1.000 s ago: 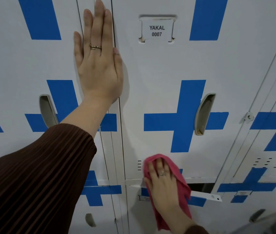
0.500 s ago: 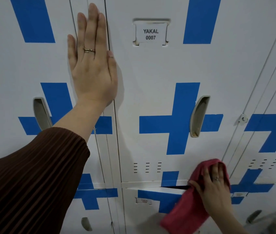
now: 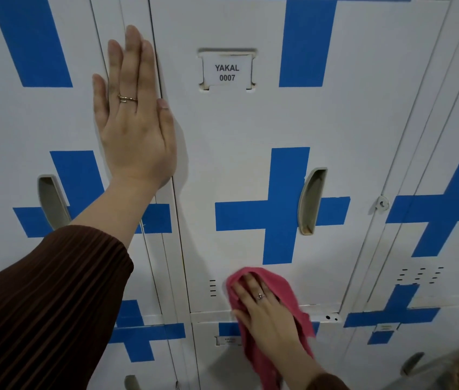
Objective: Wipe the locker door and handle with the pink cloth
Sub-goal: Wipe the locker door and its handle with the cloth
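Right hand [image 3: 267,313] is flat on the pink cloth [image 3: 287,288], fingers [image 3: 246,285] spread and pressing it against the bottom strip of the door [image 3: 251,130], the one labelled YAKAL 0007 on its tag [image 3: 227,72]. The cloth covers the lower edge, just below the foot of the blue cross [image 3: 281,212] and just right of the vent slots [image 3: 213,287]; its tail hangs down over the locker below. No pinch here: the palm pins the cloth, nothing is gripped.

Left hand [image 3: 132,128] is empty, fingers straight and together, laid flat across the seam at the door's left edge, bracing.

The step in hand looks like the door-face wipe, working the bottom edge. The handle [image 3: 311,201], the recessed pull on the right arm of the cross, sits well above the cloth and is untouched right now. How much of the upper panel is already clean I can't tell from this view.

Next, I'd judge, the cloth needs to travel up and to the right, keeping flat pressure, then the fingers must curl the fabric into that recess to reach its inner lip. The brace hand should hold so the door doesn't rattle.
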`<state>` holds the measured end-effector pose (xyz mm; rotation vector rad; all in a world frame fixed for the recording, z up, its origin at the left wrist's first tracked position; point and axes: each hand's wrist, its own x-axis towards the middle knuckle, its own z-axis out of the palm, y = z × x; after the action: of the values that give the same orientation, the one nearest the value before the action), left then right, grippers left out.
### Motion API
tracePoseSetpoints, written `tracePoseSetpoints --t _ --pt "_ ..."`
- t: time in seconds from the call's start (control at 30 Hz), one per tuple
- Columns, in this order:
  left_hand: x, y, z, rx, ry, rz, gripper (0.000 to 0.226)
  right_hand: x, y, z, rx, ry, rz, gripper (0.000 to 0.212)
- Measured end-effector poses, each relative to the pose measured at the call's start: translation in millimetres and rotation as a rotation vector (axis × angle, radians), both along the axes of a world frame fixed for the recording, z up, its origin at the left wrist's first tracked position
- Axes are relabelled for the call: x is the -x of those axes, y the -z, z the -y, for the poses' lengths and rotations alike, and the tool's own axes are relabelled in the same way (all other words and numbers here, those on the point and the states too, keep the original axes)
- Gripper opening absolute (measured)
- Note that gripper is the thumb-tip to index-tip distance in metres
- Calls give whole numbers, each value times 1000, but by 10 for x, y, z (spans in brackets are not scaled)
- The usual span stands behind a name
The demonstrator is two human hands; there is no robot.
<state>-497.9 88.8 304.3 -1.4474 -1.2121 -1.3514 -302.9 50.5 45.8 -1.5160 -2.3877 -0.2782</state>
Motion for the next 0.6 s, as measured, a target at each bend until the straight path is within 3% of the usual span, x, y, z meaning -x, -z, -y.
tracePoseSetpoints --t 0.1,0.13,0.23,0.33,0.47,0.6 --pt "3 5 -4 5 2 -5 57 -162 -107 -79 25 119 -116 52" --pt "3 1 -7 5 1 -6 57 -262 -184 -111 40 210 -179 60" --pt "2 8 -11 10 0 -2 57 -529 -511 -242 -276 350 -416 82" --pt "-1 -1 -5 14 -5 1 57 -582 -1024 -358 -443 332 -578 87" --pt "-2 1 1 28 -4 -1 57 -492 -1469 -463 -559 328 -626 87" --pt "1 3 -1 24 -7 -2 57 -472 -1030 -382 -484 340 -594 89"
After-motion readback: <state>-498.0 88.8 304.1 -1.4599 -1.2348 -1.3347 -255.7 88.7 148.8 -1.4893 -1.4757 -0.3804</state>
